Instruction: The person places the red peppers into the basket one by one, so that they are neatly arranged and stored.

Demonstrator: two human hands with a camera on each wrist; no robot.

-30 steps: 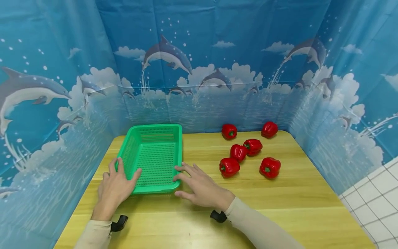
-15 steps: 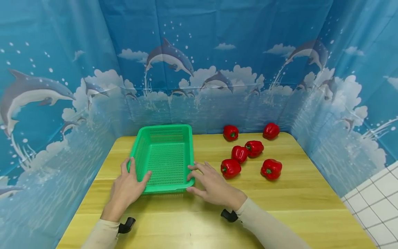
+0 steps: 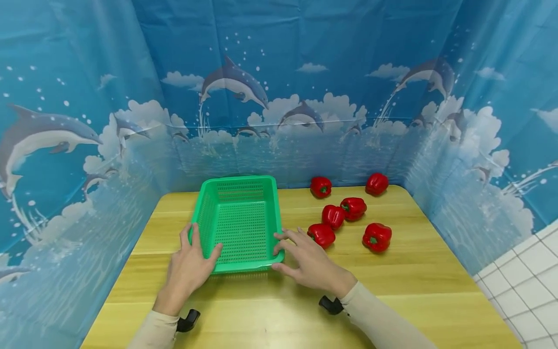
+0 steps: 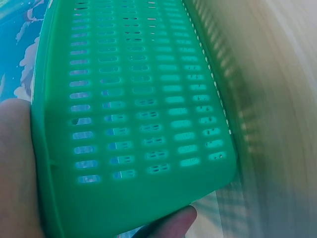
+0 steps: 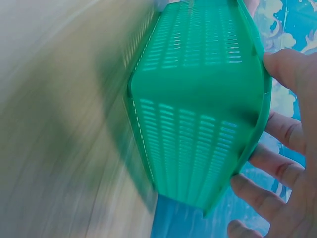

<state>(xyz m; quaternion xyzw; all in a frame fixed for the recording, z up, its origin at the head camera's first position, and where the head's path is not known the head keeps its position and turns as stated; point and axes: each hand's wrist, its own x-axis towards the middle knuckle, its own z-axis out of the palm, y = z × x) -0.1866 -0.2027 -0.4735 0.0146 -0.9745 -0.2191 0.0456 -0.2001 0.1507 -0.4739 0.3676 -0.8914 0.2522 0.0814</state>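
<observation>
A green plastic basket (image 3: 241,225) with slotted walls lies on the wooden table, left of centre. My left hand (image 3: 189,266) holds its near left corner, thumb over the front rim and fingers along the left side. In the left wrist view, fingers (image 4: 17,168) show beside the slotted basket wall (image 4: 129,198). At the near right corner my right hand (image 3: 311,261) grips the rim with curled fingers. The right wrist view shows the thumb and fingers (image 5: 270,161) along the basket's rim (image 5: 266,99). Nothing lies inside the basket.
Several red bell peppers stand right of the basket; the nearest bell pepper (image 3: 321,235) is just beyond my right hand. Another bell pepper (image 3: 377,237) sits farther right. A blue dolphin-print curtain (image 3: 279,145) encloses the table (image 3: 270,320) at the back and sides.
The basket has slid to the right across the table, with both hands moving along at its near corners. The peppers have stayed in place.
</observation>
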